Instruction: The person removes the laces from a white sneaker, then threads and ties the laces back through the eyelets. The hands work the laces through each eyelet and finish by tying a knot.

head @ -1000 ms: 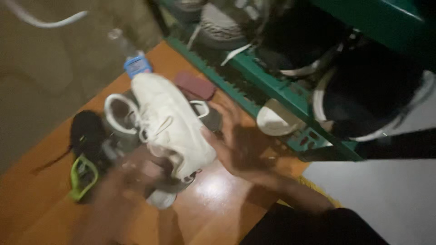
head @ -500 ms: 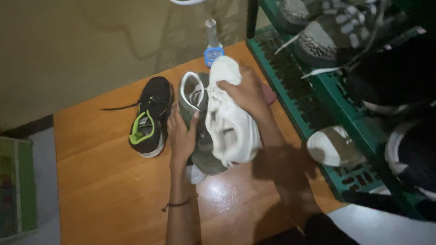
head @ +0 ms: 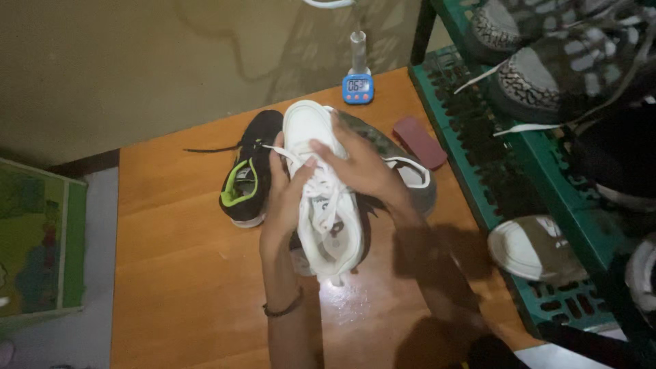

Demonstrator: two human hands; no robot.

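Between both hands, white laced sneaker [head: 321, 198]

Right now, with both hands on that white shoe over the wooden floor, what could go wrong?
The white shoe has loose laces; the left hand and right hand work right at them, so a lace might snag or knot. The shoe is held above a grey shoe and beside a black and green shoe; if it slips, it may knock them. The small blue timer stands close behind and could be tipped.
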